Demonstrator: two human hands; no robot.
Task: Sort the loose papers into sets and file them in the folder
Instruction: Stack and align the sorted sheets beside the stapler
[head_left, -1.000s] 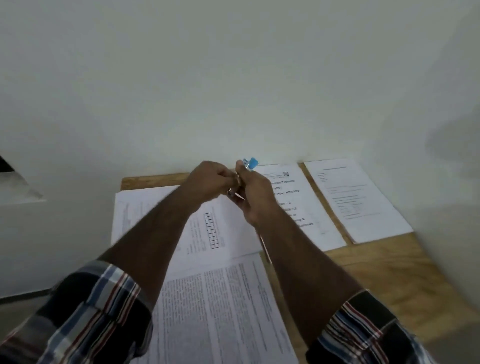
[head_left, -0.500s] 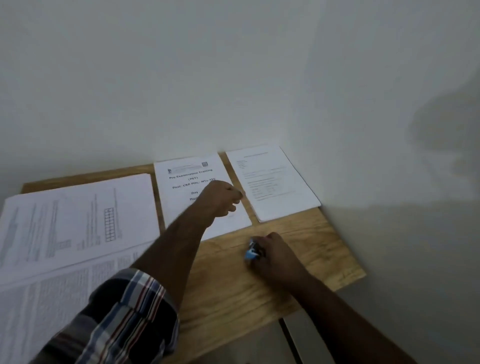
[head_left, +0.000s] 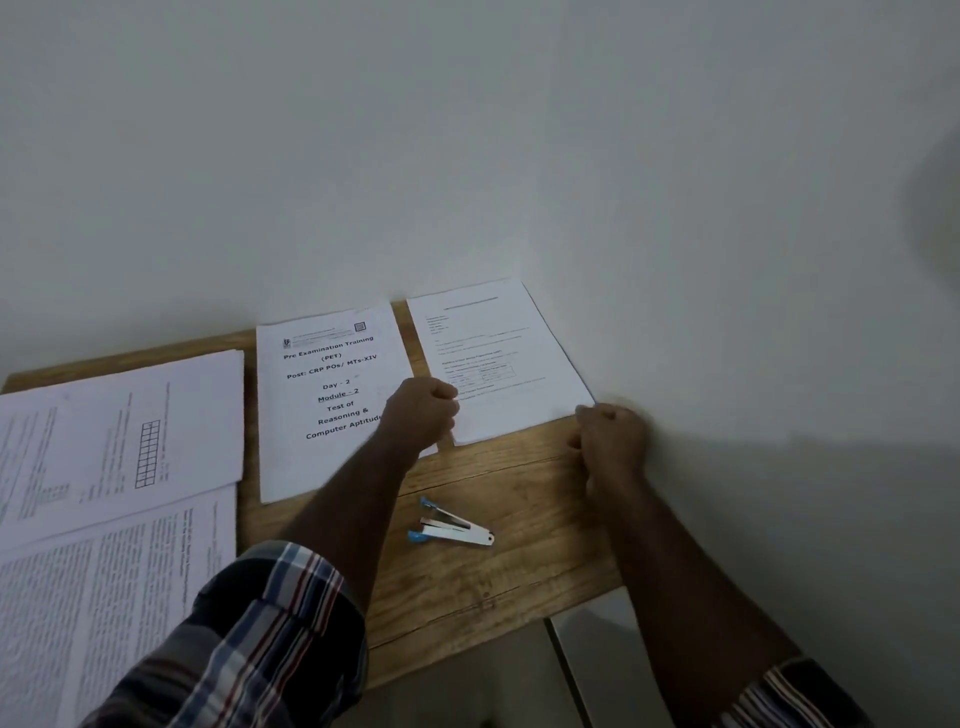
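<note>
Gripping right sheet (head_left: 498, 358) at both near corners, left hand (head_left: 421, 413) and right hand (head_left: 613, 436) clenched on it.
White, faintly printed, flat on table (head_left: 493, 582); staple remover (head_left: 452, 529) lying loose nearby.

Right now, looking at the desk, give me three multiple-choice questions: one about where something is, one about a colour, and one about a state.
1. Where does the staple remover lie?
A. On bare wood between the two forearms
B. On the Pre Examination Training sheet
C. In the left hand

2. What colour are the staple remover's plastic tips?
A. Red
B. Blue
C. Yellow

3. How does the right hand look?
A. Flat, palm down on a sheet
B. Fingers curled, at the near right corner of the rightmost sheet
C. Around the staple remover

Answers: 1 A, it rests on the table near of the sheets. 2 B, both tips show blue. 3 B, its knuckles are bunched at the corner of the rightmost sheet; whether it pinches the paper is unclear.
</note>
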